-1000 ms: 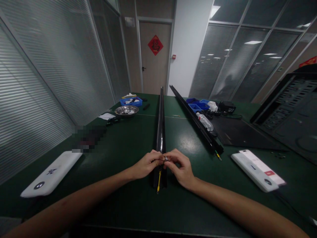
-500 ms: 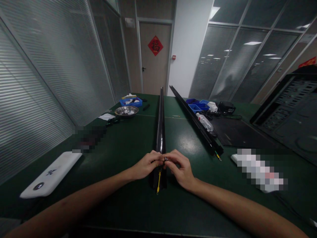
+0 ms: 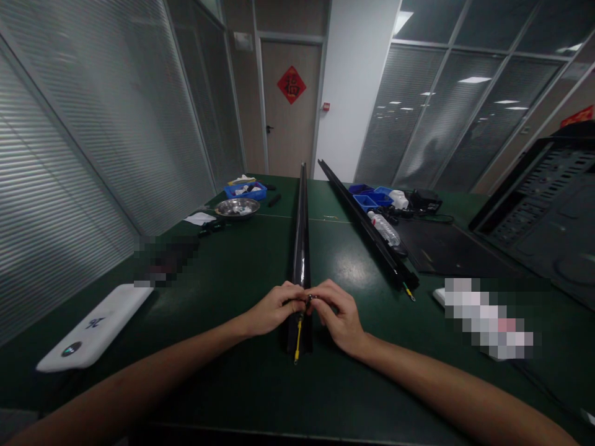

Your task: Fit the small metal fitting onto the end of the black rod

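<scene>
A long black channel (image 3: 301, 248) lies lengthwise on the green table (image 3: 232, 272), pointing away from me. Over its near end my left hand (image 3: 279, 308) and my right hand (image 3: 338, 314) meet, both with fingers pinched. Between the fingertips shows a small shiny metal part (image 3: 310, 298), too small to make out fully. A yellow wire (image 3: 298, 342) with a ring end comes out below the hands and lies along the channel's near end. The fingers hide the part of the channel beneath them.
A second black channel (image 3: 362, 223) with a yellow-green wire lies to the right, beside a plastic bottle (image 3: 385, 229) and blue bins (image 3: 365, 202). At left are a metal bowl (image 3: 237, 209), a blue basket (image 3: 245, 191) and a white device (image 3: 95, 328). A black metal case (image 3: 548, 217) stands far right.
The small metal part between my fingertips has turned slightly and shows less of itself. Both hands stay in nearly the same place.
</scene>
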A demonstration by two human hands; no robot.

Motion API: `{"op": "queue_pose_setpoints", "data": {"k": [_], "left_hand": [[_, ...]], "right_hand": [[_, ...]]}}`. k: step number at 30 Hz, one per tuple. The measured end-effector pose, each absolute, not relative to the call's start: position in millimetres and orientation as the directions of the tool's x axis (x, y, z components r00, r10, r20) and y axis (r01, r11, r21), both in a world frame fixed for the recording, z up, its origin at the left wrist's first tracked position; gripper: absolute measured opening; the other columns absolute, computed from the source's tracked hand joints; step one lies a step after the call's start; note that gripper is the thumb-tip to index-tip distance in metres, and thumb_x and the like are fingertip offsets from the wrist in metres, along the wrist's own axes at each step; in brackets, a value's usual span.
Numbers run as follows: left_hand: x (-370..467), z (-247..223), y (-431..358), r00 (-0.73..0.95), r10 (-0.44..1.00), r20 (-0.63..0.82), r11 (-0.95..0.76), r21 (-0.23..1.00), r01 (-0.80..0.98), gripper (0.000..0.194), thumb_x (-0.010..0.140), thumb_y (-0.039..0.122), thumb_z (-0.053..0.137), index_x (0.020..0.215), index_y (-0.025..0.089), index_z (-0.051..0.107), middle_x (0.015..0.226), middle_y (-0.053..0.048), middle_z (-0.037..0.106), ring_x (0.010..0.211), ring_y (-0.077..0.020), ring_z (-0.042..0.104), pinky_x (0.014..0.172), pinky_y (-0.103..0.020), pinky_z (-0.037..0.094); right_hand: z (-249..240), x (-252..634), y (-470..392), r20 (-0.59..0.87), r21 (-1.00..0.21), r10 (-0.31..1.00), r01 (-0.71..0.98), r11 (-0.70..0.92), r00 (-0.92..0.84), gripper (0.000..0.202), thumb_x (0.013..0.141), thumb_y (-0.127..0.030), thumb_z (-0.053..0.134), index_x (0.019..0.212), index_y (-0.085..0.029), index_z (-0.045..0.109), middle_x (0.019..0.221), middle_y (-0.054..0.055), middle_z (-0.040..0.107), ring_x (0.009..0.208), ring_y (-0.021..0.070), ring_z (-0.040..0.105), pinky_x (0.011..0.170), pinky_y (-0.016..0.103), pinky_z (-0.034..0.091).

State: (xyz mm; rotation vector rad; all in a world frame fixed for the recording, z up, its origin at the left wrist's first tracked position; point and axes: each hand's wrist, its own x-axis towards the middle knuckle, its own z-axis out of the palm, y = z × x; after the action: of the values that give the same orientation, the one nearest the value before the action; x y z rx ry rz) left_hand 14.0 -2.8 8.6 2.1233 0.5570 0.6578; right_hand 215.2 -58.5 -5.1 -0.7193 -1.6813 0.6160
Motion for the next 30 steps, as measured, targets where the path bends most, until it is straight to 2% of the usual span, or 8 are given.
{"op": "queue_pose_setpoints", "data": {"k": [12, 16, 21, 26, 30], "left_hand": [[12.6, 6.4, 0.5, 0.740, 0.621, 0.259, -0.524, 0.839, 0.146, 0.015, 0.096, 0.024, 0.060, 0.092, 0.015, 0.071, 0.090, -0.003, 0.070, 0.092, -0.0195, 0.058, 0.086, -0.028, 0.042], [12.4, 6.9, 1.2, 0.738, 0.635, 0.227, -0.489, 0.858, 0.157, 0.016, 0.096, 0.028, 0.061, 0.093, 0.016, 0.071, 0.089, -0.003, 0.069, 0.091, -0.0196, 0.058, 0.084, -0.028, 0.044], [13.0, 8.8, -0.1, 0.724, 0.656, 0.215, -0.468, 0.868, 0.166, 0.023, 0.095, 0.036, 0.063, 0.086, 0.016, 0.068, 0.086, -0.003, 0.064, 0.087, -0.0193, 0.056, 0.081, -0.027, 0.044], [12.8, 9.4, 0.3, 0.726, 0.653, 0.216, -0.475, 0.864, 0.170, 0.021, 0.095, 0.031, 0.063, 0.081, 0.015, 0.065, 0.084, -0.001, 0.060, 0.086, -0.0186, 0.056, 0.080, -0.027, 0.044], [12.2, 8.0, 2.0, 0.737, 0.644, 0.205, -0.468, 0.867, 0.168, 0.017, 0.095, 0.029, 0.064, 0.086, 0.015, 0.067, 0.086, -0.001, 0.062, 0.086, -0.0185, 0.057, 0.080, -0.027, 0.045]], "right_hand": [[-5.5, 215.5, -57.9, 0.622, -0.751, 0.764, 0.147, 0.644, -0.171, 0.021, 0.103, -0.027, 0.058, 0.114, -0.022, 0.075, 0.092, 0.006, 0.065, 0.073, 0.0167, 0.062, 0.065, 0.030, 0.054], [-5.2, 214.6, -57.2, 0.605, -0.763, 0.778, 0.154, 0.628, -0.171, 0.021, 0.103, -0.028, 0.058, 0.112, -0.021, 0.075, 0.093, 0.006, 0.065, 0.076, 0.0173, 0.062, 0.064, 0.030, 0.053], [-1.7, 212.3, -57.1, 0.598, -0.767, 0.782, 0.156, 0.622, -0.179, 0.017, 0.101, -0.029, 0.063, 0.104, -0.019, 0.077, 0.092, 0.006, 0.065, 0.078, 0.0176, 0.063, 0.066, 0.030, 0.053], [-0.9, 211.4, -56.0, 0.591, -0.761, 0.785, 0.195, 0.619, -0.184, 0.020, 0.101, -0.033, 0.063, 0.099, -0.019, 0.078, 0.089, 0.006, 0.065, 0.081, 0.0191, 0.063, 0.068, 0.031, 0.052], [-2.2, 211.2, -53.9, 0.602, -0.746, 0.778, 0.223, 0.628, -0.177, 0.025, 0.100, -0.036, 0.064, 0.087, -0.018, 0.077, 0.080, 0.003, 0.061, 0.073, 0.0171, 0.060, 0.063, 0.029, 0.047]]}}
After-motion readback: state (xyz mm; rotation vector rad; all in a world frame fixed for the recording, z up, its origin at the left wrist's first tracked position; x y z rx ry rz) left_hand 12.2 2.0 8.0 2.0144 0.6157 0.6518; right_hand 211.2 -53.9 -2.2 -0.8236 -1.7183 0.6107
